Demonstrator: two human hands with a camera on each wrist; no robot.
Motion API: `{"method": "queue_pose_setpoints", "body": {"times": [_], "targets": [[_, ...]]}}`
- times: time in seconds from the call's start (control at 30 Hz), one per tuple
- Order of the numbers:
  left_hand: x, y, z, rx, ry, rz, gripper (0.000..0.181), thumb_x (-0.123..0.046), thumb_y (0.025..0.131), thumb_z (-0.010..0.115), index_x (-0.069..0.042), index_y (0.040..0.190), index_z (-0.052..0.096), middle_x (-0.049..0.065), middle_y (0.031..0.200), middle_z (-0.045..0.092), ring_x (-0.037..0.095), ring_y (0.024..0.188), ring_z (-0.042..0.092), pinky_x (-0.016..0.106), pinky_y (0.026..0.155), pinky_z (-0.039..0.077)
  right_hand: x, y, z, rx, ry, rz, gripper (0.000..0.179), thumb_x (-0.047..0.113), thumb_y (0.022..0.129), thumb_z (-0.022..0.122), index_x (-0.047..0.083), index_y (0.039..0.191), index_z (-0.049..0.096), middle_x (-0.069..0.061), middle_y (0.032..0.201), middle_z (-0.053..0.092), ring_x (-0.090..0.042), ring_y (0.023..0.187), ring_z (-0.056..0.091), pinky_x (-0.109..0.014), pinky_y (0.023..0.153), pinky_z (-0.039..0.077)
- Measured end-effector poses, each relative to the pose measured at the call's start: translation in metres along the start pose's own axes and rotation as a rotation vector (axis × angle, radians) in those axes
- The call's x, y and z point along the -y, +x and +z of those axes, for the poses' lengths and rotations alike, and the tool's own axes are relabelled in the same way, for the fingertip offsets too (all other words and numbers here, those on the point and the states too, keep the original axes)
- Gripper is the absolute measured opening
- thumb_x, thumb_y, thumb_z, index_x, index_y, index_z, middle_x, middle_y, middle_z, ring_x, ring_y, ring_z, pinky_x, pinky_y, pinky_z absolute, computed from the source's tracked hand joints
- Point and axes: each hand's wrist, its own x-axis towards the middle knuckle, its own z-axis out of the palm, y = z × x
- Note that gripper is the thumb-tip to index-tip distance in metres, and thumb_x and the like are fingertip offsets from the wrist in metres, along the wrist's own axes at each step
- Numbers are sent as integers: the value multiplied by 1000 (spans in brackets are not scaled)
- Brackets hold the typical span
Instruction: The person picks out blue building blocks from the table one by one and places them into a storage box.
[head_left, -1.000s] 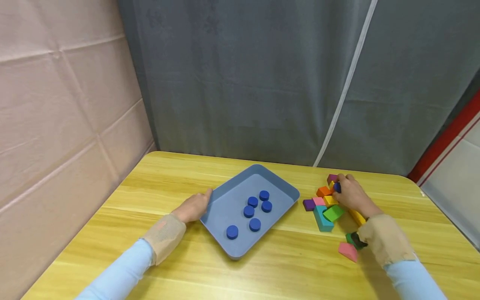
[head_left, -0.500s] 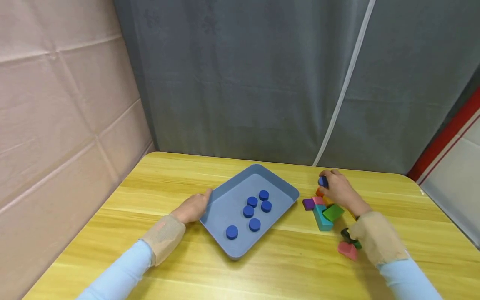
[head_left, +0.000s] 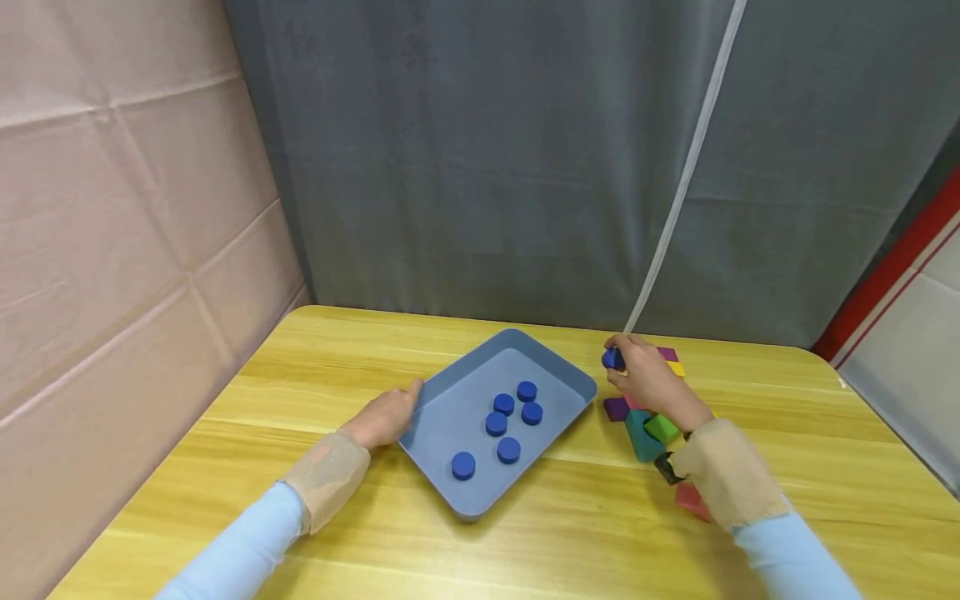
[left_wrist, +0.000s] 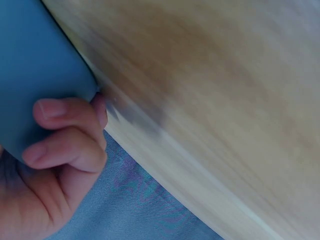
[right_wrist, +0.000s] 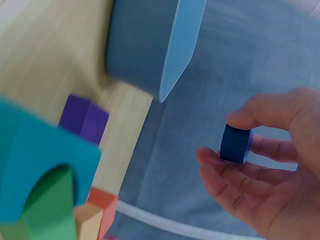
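Observation:
My left hand (head_left: pixel 385 415) grips the near-left edge of a blue-grey tray (head_left: pixel 442 486); in the left wrist view its fingers (left_wrist: pixel 70 112) curl under the tray's corner. Several dark blue discs, one of them this disc (head_left: pixel 463 466), lie flat in the tray. Above the block pile at right, my right hand (head_left: pixel 652 379) pinches another blue disc (right_wrist: pixel 235 143) between thumb and fingertips. The right wrist view shows this disc off the table, on edge, with the tray's outer wall (right_wrist: pixel 140 40) beyond it.
Under and beside my right arm are a teal arch block (head_left: pixel 643 437), a green block (head_left: pixel 663 428), a purple block (head_left: pixel 617 408) and a pink block (head_left: pixel 692 502). A grey curtain (head_left: pixel 480 167) hangs behind the table's back edge.
My right hand has lifted the blue disc from the pile and carried it leftward, closer to the tray. The left hand and tray hold their place.

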Motion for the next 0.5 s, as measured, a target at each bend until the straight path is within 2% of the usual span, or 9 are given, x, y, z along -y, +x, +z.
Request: {"method": "queue_pose_setpoints", "body": {"times": [0.23, 0.5], "targets": [[0, -1, -1, -11, 11, 14, 44, 5, 78, 56, 3, 117, 36, 12, 69, 50, 22, 64, 51, 33, 58, 43, 15, 5, 6, -27, -12, -76, 36, 0, 75, 65, -9, 105, 49, -25, 98, 55, -35, 84, 59, -42, 72, 50], [-1, -2, -2, -13, 7, 18, 43, 5, 78, 56, 4, 116, 36, 12, 68, 50, 22, 63, 50, 33, 57, 42, 28, 8, 11, -20, 2, -79, 38, 2, 75, 66, -7, 108, 50, -23, 101, 57, -34, 86, 59, -41, 73, 49]]}}
